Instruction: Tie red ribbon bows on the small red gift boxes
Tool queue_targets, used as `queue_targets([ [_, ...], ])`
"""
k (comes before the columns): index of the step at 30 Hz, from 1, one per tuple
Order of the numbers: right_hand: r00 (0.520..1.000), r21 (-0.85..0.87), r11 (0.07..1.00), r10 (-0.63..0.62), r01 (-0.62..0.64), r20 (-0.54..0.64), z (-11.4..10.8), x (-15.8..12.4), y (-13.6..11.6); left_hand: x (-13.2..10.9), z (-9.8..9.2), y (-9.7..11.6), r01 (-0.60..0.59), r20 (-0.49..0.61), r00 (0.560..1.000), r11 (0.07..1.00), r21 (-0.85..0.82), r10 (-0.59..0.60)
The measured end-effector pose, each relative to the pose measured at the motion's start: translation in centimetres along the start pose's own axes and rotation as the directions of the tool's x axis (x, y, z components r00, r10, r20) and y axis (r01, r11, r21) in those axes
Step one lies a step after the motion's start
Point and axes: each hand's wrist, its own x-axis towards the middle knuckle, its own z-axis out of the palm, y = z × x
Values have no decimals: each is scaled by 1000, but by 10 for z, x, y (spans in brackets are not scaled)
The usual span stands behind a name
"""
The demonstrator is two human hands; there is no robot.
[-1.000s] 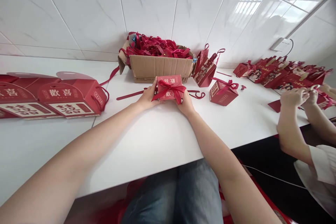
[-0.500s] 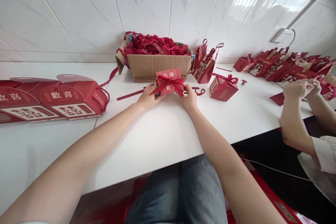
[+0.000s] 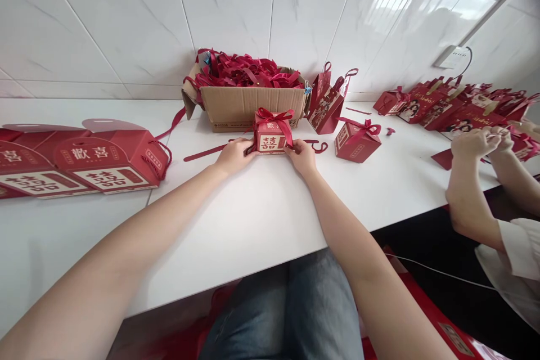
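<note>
A small red gift box (image 3: 270,138) with a red ribbon bow on top stands upright on the white table (image 3: 261,208), just in front of a cardboard box. My left hand (image 3: 233,156) grips its lower left side, fingers closed against it. My right hand (image 3: 302,156) holds its lower right corner in the same way. A loose red ribbon strip (image 3: 206,152) lies on the table just left of my left hand.
The cardboard box (image 3: 248,104) heaped with red ribbons stands against the tiled wall. Larger red boxes (image 3: 105,163) lie at the left. Another bowed box (image 3: 356,139) and red bags (image 3: 327,102) stand to the right. A co-worker's hands (image 3: 485,143) work at far right.
The small box was tipped with its bow facing me and has been turned upright and set on the table. Both hands slid down to its lower sides.
</note>
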Motion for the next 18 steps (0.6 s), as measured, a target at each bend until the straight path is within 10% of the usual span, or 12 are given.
queue_targets([
  [18,967,59,974,-225,219,121,-12,-10,-7,5,6,-6,-51,105,993,998,35,47],
])
